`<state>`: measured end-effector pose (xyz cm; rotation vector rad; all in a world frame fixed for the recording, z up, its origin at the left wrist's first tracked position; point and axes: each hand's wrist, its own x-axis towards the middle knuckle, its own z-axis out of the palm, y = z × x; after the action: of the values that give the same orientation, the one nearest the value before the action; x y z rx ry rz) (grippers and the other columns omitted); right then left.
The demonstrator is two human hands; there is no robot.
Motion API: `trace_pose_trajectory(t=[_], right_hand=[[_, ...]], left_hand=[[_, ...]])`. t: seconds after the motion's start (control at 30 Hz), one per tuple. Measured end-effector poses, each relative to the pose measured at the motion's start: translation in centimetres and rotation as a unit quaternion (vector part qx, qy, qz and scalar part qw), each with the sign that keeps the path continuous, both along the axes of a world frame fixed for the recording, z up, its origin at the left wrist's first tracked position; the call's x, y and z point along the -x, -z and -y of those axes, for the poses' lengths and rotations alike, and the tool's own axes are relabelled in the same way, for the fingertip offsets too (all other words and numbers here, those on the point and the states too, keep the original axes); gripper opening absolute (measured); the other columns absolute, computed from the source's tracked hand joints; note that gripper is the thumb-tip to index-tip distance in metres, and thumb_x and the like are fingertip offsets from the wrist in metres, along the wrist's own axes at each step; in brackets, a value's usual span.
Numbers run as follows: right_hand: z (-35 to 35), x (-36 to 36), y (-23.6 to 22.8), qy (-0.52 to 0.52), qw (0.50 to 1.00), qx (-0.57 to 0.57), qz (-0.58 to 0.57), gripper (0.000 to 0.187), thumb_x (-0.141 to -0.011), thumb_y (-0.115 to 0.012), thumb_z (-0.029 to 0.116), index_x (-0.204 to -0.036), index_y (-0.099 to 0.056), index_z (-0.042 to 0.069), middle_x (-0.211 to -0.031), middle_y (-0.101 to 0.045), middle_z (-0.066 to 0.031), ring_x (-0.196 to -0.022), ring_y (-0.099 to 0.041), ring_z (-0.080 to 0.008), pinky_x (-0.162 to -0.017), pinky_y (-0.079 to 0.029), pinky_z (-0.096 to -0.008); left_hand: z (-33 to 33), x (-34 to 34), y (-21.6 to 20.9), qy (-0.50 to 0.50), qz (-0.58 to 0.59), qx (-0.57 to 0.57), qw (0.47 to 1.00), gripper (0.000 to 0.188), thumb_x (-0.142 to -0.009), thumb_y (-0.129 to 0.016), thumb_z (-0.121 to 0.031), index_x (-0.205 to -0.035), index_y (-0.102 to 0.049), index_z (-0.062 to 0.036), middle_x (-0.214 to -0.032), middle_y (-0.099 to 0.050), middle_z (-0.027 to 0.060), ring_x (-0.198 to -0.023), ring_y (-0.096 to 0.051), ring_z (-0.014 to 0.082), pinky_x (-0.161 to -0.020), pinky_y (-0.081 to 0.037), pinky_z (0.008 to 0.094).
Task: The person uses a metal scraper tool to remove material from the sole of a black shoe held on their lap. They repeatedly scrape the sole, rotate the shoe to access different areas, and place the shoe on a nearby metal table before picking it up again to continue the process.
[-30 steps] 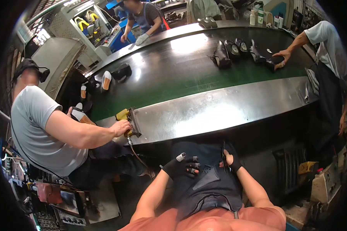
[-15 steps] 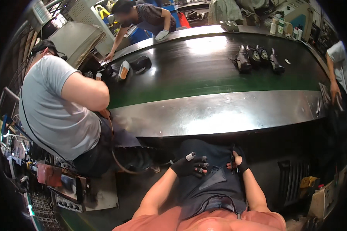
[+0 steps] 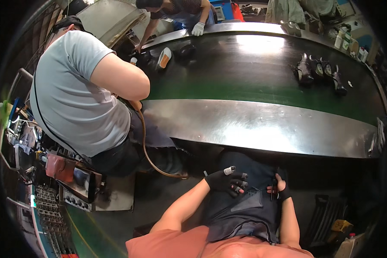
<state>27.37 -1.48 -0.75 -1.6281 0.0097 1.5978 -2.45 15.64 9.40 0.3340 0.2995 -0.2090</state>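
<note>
Where the steel ledge (image 3: 228, 116) curves past beyond both hands, a dark belt (image 3: 245, 60) with a green band (image 3: 228, 92) runs along its far side. The ledge's near edge stands off from the hands, a shadowed gap between; left of the left hand (image 3: 228, 181), floor (image 3: 165, 191) opens out as far as a looping hose (image 3: 146, 151). From here I count two hands, both in black gloves. The left one spreads its fingers apart over the lap (image 3: 228, 210); whether they touch it I can't tell. The right hand (image 3: 282, 187) is closed around one slim dark object (image 3: 274, 187) by the lap's right side, its kind hard to make out. Well beyond that hand, four dark shoes (image 3: 304, 72) sit on the belt; far ahead and left of the left hand lies one pale-soled shoe (image 3: 163, 59). Two co-workers: one (image 3: 79, 92) to the left, one (image 3: 189, 9) across the belt.
</note>
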Motion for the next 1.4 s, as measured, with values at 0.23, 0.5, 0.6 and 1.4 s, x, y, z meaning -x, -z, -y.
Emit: trace_pose_trajectory(t=[0.23, 0.5, 0.6, 1.4], right_hand=[[0.2, -0.9, 1.0, 0.010, 1.000, 0.010, -0.019, 0.078, -0.088, -0.053, 0.059, -0.128, -0.040, -0.006, -0.093, -0.062, -0.0276, -0.066, -0.067, -0.0396, -0.056, -0.058, -0.0497], [-0.1, -0.8, 1.0, 0.023, 0.999, -0.024, -0.011, 0.077, -0.088, -0.054, 0.059, -0.129, -0.041, -0.004, -0.092, -0.062, -0.0284, -0.066, -0.067, -0.0380, -0.055, -0.059, -0.0465], [-0.4, -0.5, 0.3, 0.036, 0.999, 0.005, -0.017, 0.069, -0.089, -0.054, 0.054, -0.123, -0.045, -0.005, -0.093, -0.061, -0.0266, -0.063, -0.066, -0.0366, -0.052, -0.059, -0.0467], [-0.3, -0.6, 0.2, 0.006, 1.000, -0.007, -0.018, 0.074, -0.089, -0.054, 0.055, -0.127, -0.042, -0.007, -0.093, -0.063, -0.0286, -0.062, -0.067, -0.0377, -0.054, -0.059, -0.0445]], left_hand=[[-0.7, -0.8, 1.8, 0.021, 0.021, 0.001, 1.000, 0.078, -0.093, -0.035, -0.064, -0.151, -0.021, -0.0140, -0.144, -0.040, 0.0190, -0.118, -0.053, 0.0405, -0.096, -0.043, 0.0576], [-1.2, -0.9, 1.0, 0.034, 0.014, 0.021, 0.999, 0.077, -0.093, -0.037, -0.063, -0.150, -0.023, -0.0140, -0.144, -0.041, 0.0191, -0.120, -0.052, 0.0408, -0.095, -0.043, 0.0579], [-1.1, -0.5, 1.1, 0.020, 0.025, 0.067, 0.997, 0.066, -0.097, -0.034, -0.056, -0.148, -0.028, -0.0136, -0.142, -0.043, 0.0189, -0.121, -0.052, 0.0414, -0.091, -0.046, 0.0566], [-1.1, -0.3, 1.3, 0.032, 0.016, -0.004, 0.999, 0.084, -0.090, -0.037, -0.068, -0.151, -0.020, -0.0133, -0.142, -0.042, 0.0206, -0.121, -0.051, 0.0428, -0.095, -0.044, 0.0574]])
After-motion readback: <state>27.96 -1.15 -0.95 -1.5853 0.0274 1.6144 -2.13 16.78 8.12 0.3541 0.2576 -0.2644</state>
